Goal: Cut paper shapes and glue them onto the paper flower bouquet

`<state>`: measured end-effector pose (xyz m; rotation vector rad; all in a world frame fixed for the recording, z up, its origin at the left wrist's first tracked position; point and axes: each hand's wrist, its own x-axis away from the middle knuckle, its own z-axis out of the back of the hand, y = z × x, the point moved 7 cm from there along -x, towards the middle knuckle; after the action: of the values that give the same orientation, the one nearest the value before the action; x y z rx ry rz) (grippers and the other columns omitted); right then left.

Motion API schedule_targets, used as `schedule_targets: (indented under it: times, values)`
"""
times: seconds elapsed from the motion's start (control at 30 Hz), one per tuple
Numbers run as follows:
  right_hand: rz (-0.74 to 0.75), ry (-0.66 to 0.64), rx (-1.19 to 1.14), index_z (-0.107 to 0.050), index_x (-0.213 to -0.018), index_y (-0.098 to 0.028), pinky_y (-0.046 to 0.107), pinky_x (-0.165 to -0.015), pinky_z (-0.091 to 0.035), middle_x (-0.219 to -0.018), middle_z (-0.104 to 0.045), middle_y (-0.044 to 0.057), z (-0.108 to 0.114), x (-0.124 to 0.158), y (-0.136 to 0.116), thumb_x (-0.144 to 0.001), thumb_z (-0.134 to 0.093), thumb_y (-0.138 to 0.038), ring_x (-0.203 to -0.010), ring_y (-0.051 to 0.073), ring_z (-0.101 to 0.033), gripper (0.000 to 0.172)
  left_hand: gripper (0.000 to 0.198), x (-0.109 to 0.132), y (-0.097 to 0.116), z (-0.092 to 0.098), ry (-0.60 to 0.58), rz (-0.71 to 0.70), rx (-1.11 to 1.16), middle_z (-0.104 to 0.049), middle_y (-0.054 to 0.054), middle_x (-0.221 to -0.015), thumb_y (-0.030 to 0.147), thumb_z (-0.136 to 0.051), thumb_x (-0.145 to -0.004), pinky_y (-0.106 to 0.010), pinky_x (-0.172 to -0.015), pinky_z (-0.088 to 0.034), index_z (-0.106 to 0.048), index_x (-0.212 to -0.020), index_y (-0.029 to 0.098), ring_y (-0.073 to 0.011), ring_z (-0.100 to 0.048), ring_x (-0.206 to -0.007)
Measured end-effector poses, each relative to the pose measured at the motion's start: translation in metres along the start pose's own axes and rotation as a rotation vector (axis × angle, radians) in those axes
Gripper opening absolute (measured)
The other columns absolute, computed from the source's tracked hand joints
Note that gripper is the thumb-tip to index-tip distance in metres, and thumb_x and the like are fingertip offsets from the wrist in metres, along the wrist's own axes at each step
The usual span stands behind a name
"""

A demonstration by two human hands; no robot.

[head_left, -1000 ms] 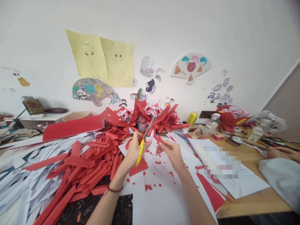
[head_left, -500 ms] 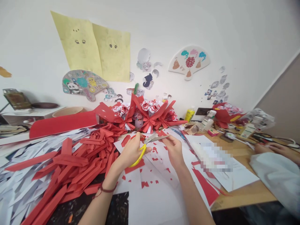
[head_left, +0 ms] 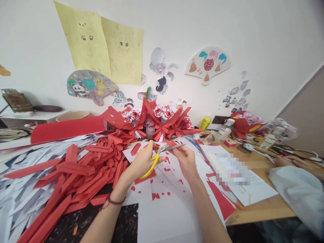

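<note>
My left hand is closed around a pair of yellow-handled scissors, whose metal blades point right toward my other hand. My right hand pinches a small piece of red paper at the blades. The fingers and blades partly hide that piece. Below both hands, small red paper scraps lie scattered over white sheets. To the left is a heap of folded red paper strips.
White paper strips pile up at far left beside a red paper roll. Red-wrapped paper bouquets stand along the wall. Bottles are at the back right. Another person's hand and pale sleeve are at the right edge.
The view has shifted slightly. The scissor blades now reach a little further right across the red paper piece, and both hands keep nearly the same places.
</note>
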<state>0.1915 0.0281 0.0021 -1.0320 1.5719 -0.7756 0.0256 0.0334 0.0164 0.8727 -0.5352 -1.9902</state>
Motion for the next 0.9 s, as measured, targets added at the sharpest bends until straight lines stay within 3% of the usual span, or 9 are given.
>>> schedule_targets:
  times: [0.17, 0.63, 0.9]
  values:
    - [-0.01, 0.009, 0.009, -0.074, -0.093, -0.02, 0.043, -0.094, -0.055, -0.096, -0.074, 0.005, -0.0021, 0.0004, -0.0022, -0.078, -0.075, -0.042, -0.095, 0.024, -0.069, 0.027, 0.029, 0.0003, -0.0005, -0.0012, -0.002, 0.016, 0.006, -0.054, 0.001, -0.081, 0.041, -0.057, -0.086, -0.03, -0.065, -0.037, -0.04, -0.1, 0.024, -0.0192, -0.048, -0.067]
    - [-0.027, -0.015, -0.062, -0.074, -0.094, -0.019, 0.042, -0.096, -0.054, -0.102, -0.074, 0.006, -0.0024, 0.0003, 0.0021, -0.081, -0.073, -0.037, -0.098, 0.023, -0.069, 0.022, 0.036, -0.0001, -0.002, -0.0064, 0.013, 0.059, -0.051, -0.046, 0.003, -0.075, 0.053, -0.055, -0.087, -0.029, -0.063, -0.035, -0.031, -0.091, 0.026, -0.0193, -0.046, -0.065]
    - [-0.037, -0.003, -0.021, -0.075, -0.087, -0.019, 0.044, -0.093, -0.055, -0.091, -0.075, 0.006, -0.0028, 0.0, 0.002, -0.079, -0.075, -0.041, -0.089, 0.023, -0.07, 0.023, 0.036, -0.0016, 0.0013, -0.0091, 0.016, 0.049, -0.079, -0.046, 0.004, -0.072, 0.05, -0.054, -0.088, -0.029, -0.06, -0.035, -0.027, -0.086, 0.027, -0.0197, -0.048, -0.063]
